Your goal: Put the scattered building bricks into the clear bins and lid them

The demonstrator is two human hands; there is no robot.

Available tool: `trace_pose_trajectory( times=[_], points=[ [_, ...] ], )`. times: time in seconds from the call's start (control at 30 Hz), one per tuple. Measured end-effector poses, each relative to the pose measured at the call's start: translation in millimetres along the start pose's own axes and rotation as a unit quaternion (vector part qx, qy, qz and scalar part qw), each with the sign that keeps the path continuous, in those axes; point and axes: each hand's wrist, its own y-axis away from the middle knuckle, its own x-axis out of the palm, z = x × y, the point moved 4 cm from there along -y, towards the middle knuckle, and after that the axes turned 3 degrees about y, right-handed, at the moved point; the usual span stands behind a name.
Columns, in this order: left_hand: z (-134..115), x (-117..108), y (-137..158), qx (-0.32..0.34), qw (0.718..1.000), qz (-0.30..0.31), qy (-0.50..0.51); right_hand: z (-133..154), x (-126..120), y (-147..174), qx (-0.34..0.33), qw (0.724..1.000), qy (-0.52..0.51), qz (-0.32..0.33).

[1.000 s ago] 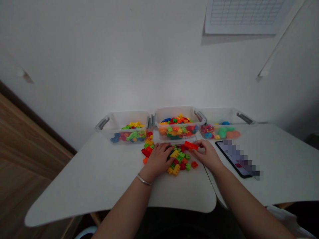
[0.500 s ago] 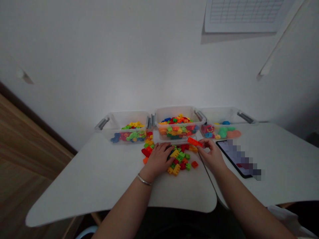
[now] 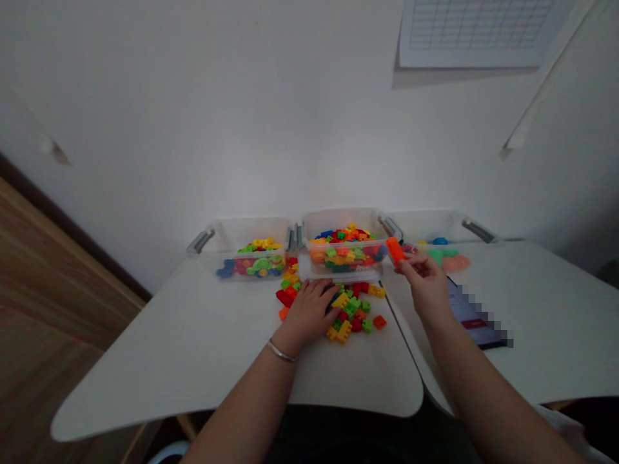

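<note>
My right hand pinches an orange toy building brick by its lower end, raised over the table in front of the right-hand bin. My left hand rests with fingers spread on a loose pile of building bricks in red, yellow, green and orange; part of the pile is hidden under it. Just behind the pile stands a clear plastic bin filled with mixed bricks.
A clear bin of colourful pieces stands at left, another clear bin with toy pieces at right. A phone lies on the white table, partly behind my right hand. A seam between tabletops runs right of the pile.
My right hand has lifted the orange brick up and to the right, away from the pile, tilting it more upright. The left hand stays on the bricks.
</note>
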Motion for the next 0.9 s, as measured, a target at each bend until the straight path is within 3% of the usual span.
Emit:
trace_pose_trajectory(
  times=[0.1,0.2,0.3,0.43,0.6,0.7,0.9],
  points=[
    [0,0,0,0.0,1.0,0.0,-0.002,16,8,-23,-0.046,0.999,0.017,-0.012],
    [0,0,0,0.001,1.0,-0.001,0.001,31,21,-52,-0.118,0.982,0.145,0.003],
    [0,0,0,-0.001,1.0,0.001,0.004,38,40,-79,-0.154,0.929,0.333,0.055],
    [1,1,0,-0.003,1.0,0.001,0.004,35,59,-102,-0.129,0.843,0.515,0.082],
    [1,1,0,-0.004,1.0,0.002,0.003,33,67,-107,-0.112,0.805,0.573,0.102],
    [1,1,1,-0.003,1.0,0.006,0.002,37,64,-105,-0.104,0.816,0.559,0.108],
    [1,1,1,0.003,1.0,-0.004,0.0,62,39,-71,-0.164,0.934,0.306,0.083]
  ],
)
